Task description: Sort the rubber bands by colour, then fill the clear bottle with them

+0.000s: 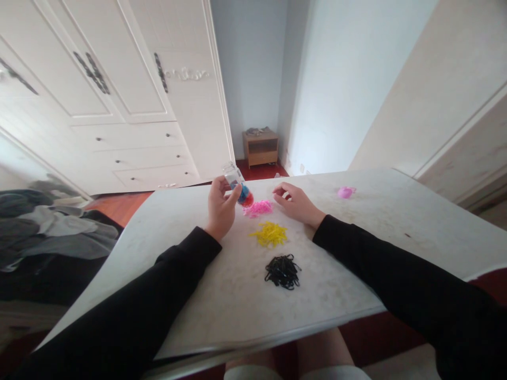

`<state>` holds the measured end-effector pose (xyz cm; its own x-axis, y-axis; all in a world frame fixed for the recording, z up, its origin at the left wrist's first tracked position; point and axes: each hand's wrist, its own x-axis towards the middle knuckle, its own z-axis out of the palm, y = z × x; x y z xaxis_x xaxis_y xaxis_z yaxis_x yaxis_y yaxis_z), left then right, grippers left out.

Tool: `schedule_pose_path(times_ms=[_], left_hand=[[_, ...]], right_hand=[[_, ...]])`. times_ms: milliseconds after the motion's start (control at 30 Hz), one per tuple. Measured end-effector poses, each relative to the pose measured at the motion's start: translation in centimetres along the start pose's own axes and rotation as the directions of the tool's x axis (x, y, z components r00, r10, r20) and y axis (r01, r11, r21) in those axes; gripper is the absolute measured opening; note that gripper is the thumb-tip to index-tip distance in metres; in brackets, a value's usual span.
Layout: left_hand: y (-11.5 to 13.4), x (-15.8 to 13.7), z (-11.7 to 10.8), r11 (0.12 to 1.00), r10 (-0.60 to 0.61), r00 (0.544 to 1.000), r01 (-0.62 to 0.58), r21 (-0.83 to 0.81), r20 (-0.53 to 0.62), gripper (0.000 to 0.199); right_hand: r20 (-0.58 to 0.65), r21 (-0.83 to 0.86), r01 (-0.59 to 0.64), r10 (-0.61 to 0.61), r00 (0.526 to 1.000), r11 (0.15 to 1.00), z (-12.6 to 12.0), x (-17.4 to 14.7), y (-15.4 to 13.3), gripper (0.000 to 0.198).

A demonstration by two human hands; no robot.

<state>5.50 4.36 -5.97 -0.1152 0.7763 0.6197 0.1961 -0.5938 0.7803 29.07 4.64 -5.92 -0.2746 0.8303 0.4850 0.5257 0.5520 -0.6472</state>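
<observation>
Head view: from my distant seat I am looking down on two bare hands working above a pale surface (336, 285). My left hand (220, 208) is grasping a clear jar (238, 181), its fingers wrapping the side and the thumb pressing across the front. The jar is leaning, its mouth pointing up and away to the left and its base dipping toward a pink pile (259, 209) of small strips; whether the two are touching I cannot tell. Inside, red pieces are lying at the bottom with blue ones sitting above them. My right hand (297, 204) is hovering or resting just right of the pink pile, fingers curling in toward the thumb; I cannot tell whether they are pinching anything small. Nearer to me, a yellow pile (270, 234) is spreading in a loose tangle, and nearest of all a black pile (282, 272) of thin loops is lying between the two sleeved forearms. A small pink object (346, 192) is sitting well apart, beyond the right hand toward the far edge.
</observation>
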Motion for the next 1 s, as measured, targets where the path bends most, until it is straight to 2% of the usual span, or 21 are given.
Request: schedule_pose_path(times_ms=[133, 233, 300, 400, 533, 633, 833, 1000], left_hand=[[-0.4, 0.6, -0.1, 0.999, -0.034, 0.99, 0.029, -0.039, -0.138, 0.024], [-0.5, 0.6, -0.1, 0.998, -0.066, 0.986, 0.063, -0.028, -0.155, 0.027], [-0.4, 0.3, 0.0, 0.997, -0.068, 0.988, 0.074, 0.035, -0.14, 0.028], [-0.1, -0.1, 0.0, 0.987, 0.007, 0.998, 0.004, 0.16, -0.069, 0.032], [0.2, -0.4, 0.0, 0.979, 0.033, 0.999, -0.033, 0.199, 0.002, 0.033], [0.3, -0.5, 0.0, 0.978, 0.02, 1.0, -0.022, 0.209, 0.01, 0.033], [0.5, -0.6, -0.1, 0.966, 0.046, 0.998, -0.057, 0.251, 0.049, 0.034], [0.6, -0.7, -0.2, 0.953, 0.049, 0.995, -0.072, 0.294, 0.083, 0.033]], right_hand=[[0.019, -0.06, 0.013, -0.012, 1.0, 0.998, 0.9, 1.3, 0.6, 0.009], [0.05, -0.067, 0.038, -0.034, 0.998, 0.997, 1.3, 1.7, 0.7, 0.01], [0.061, -0.07, 0.051, -0.047, 0.997, 0.996, 1.3, 1.5, 0.6, 0.009], [0.069, -0.053, 0.072, -0.068, 0.995, 0.996, 0.9, 0.8, 0.3, 0.012], [0.134, -0.058, 0.104, -0.096, 0.986, 0.993, 0.7, 0.4, -0.1, 0.025], [0.159, -0.08, 0.137, -0.123, 0.979, 0.987, 0.9, 0.4, -0.4, 0.014], [0.087, -0.031, 0.196, -0.193, 0.977, 0.98, 1.0, 0.4, -0.2, 0.008], [0.021, -0.028, 0.172, -0.171, 0.985, 0.985, 0.8, 0.4, 0.0, 0.009]])
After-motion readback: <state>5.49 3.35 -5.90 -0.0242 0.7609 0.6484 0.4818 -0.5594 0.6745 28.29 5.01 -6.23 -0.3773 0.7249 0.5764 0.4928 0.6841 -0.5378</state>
